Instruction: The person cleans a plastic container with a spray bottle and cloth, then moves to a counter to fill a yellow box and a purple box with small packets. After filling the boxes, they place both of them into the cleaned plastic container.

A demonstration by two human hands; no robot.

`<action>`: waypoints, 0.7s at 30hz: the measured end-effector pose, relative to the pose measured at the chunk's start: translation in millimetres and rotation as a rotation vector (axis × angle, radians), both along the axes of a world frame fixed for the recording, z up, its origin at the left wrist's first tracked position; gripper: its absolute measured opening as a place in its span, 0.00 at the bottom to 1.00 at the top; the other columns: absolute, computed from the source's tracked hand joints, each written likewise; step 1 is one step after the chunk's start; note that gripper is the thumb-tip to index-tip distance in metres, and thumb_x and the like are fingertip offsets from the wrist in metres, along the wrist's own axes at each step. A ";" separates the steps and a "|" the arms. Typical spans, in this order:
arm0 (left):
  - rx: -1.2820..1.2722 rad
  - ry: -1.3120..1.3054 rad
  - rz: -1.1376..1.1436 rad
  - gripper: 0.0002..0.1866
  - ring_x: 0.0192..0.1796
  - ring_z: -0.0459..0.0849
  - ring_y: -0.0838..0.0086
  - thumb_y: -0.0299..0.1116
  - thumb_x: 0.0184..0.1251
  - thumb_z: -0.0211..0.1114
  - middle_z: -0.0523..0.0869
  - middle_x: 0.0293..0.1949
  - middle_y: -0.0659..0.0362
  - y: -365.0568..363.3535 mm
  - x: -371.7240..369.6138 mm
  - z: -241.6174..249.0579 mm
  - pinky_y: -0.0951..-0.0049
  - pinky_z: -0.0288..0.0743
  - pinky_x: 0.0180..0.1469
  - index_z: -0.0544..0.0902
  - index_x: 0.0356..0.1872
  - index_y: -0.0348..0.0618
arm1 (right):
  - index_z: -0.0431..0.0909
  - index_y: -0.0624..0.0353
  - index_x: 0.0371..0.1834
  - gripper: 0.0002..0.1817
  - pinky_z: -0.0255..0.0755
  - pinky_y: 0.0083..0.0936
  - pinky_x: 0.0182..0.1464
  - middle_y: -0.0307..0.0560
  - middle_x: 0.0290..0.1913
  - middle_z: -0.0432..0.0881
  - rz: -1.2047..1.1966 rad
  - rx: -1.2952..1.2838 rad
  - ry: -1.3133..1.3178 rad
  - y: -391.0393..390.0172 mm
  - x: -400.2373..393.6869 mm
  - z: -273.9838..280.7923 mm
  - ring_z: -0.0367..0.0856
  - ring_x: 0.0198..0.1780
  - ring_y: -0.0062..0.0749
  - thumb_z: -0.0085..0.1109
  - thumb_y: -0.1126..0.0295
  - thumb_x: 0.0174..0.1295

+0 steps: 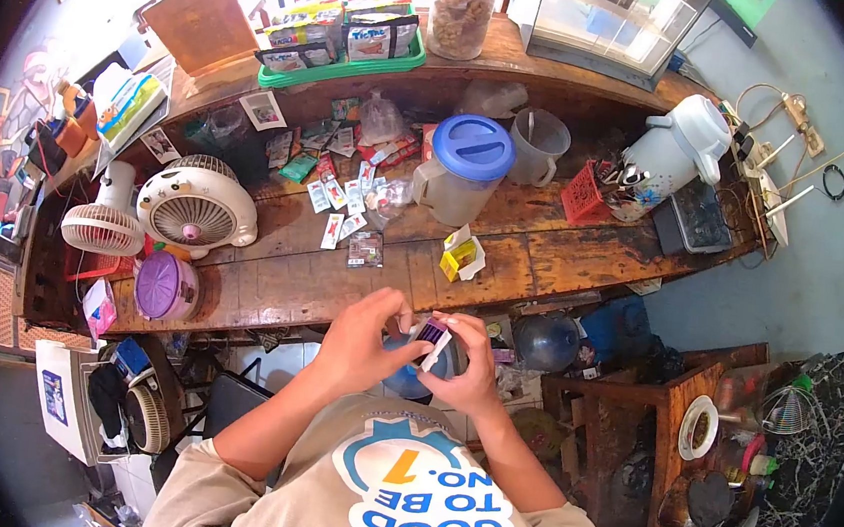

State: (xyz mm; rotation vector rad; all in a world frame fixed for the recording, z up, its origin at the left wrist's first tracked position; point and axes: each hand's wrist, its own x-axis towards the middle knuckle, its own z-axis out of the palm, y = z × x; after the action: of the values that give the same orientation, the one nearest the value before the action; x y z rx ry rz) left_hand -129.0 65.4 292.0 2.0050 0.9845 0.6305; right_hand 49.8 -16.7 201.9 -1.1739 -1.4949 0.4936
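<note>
A small dark-purple box (433, 333) with white flaps is between my hands, above the front edge of the wooden counter. My right hand (469, 366) grips it, fingers along its far side and thumb beneath. My left hand (363, 341) is at its other side with fingers curled and the thumb against the box. What is inside the box is too small to make out. Just beyond my hands, an opened yellow box (461, 258) with white flaps stands on the counter (284, 287). Small sachets (333, 228) lie scattered left of it.
A blue-lidded pitcher (465, 172), a clear jug (538, 148) and a thermos (674, 157) stand farther back. Left are two fans (198, 206) and a purple-lidded tub (166, 286). A green tray (343, 71) of packets sits on the upper shelf. Right is a wooden stand (673, 436).
</note>
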 end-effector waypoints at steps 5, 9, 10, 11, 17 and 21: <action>-0.158 -0.002 -0.017 0.19 0.31 0.86 0.75 0.31 0.58 0.80 0.82 0.33 0.59 -3.4 5.6 -3.0 0.73 0.78 0.31 0.77 0.41 0.40 | 0.67 0.54 0.66 0.45 0.77 0.43 0.63 0.59 0.59 0.78 0.032 0.088 0.014 0.8 3.1 -6.0 0.81 0.62 0.54 0.80 0.79 0.40; -0.262 -0.104 -0.079 0.17 0.30 0.86 0.77 0.31 0.62 0.78 0.85 0.34 0.59 -2.5 7.0 -4.5 0.74 0.77 0.31 0.77 0.43 0.40 | 0.67 0.53 0.67 0.46 0.77 0.43 0.62 0.60 0.60 0.76 0.038 0.053 0.105 -2.2 3.4 -3.4 0.81 0.61 0.53 0.81 0.79 0.40; -0.261 -0.103 -0.080 0.17 0.30 0.86 0.77 0.31 0.62 0.78 0.85 0.34 0.59 -1.3 6.7 -4.8 0.74 0.77 0.31 0.77 0.43 0.40 | 0.67 0.53 0.67 0.46 0.77 0.43 0.62 0.60 0.60 0.76 0.036 0.054 0.106 -2.0 5.0 -2.2 0.81 0.61 0.53 0.81 0.79 0.40; -0.286 -0.067 -0.090 0.17 0.33 0.87 0.77 0.31 0.63 0.77 0.85 0.35 0.59 0.2 6.5 -5.1 0.74 0.78 0.33 0.78 0.45 0.40 | 0.64 0.55 0.68 0.48 0.79 0.42 0.62 0.58 0.61 0.74 0.045 0.056 0.022 -1.6 7.9 -0.9 0.80 0.64 0.53 0.81 0.80 0.41; -0.363 -0.226 -0.176 0.29 0.52 0.86 0.69 0.34 0.58 0.82 0.85 0.49 0.55 1.8 -5.8 -14.8 0.68 0.80 0.54 0.77 0.57 0.40 | 0.61 0.57 0.71 0.48 0.76 0.41 0.65 0.56 0.63 0.74 0.003 -0.091 0.132 -6.9 5.5 -8.3 0.81 0.65 0.47 0.81 0.79 0.47; -0.304 -0.180 -0.166 0.41 0.62 0.83 0.65 0.32 0.47 0.87 0.82 0.61 0.53 -3.5 -3.5 -26.1 0.62 0.75 0.66 0.75 0.64 0.42 | 0.63 0.59 0.73 0.48 0.75 0.40 0.66 0.57 0.63 0.79 0.061 -0.164 0.120 -10.8 6.8 -13.8 0.81 0.64 0.48 0.82 0.72 0.49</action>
State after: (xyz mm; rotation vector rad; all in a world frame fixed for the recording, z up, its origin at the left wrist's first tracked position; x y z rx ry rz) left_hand -132.6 61.9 266.0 1.7086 0.7480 0.5260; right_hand 56.6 -27.4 188.1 -1.2062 -1.4108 0.7274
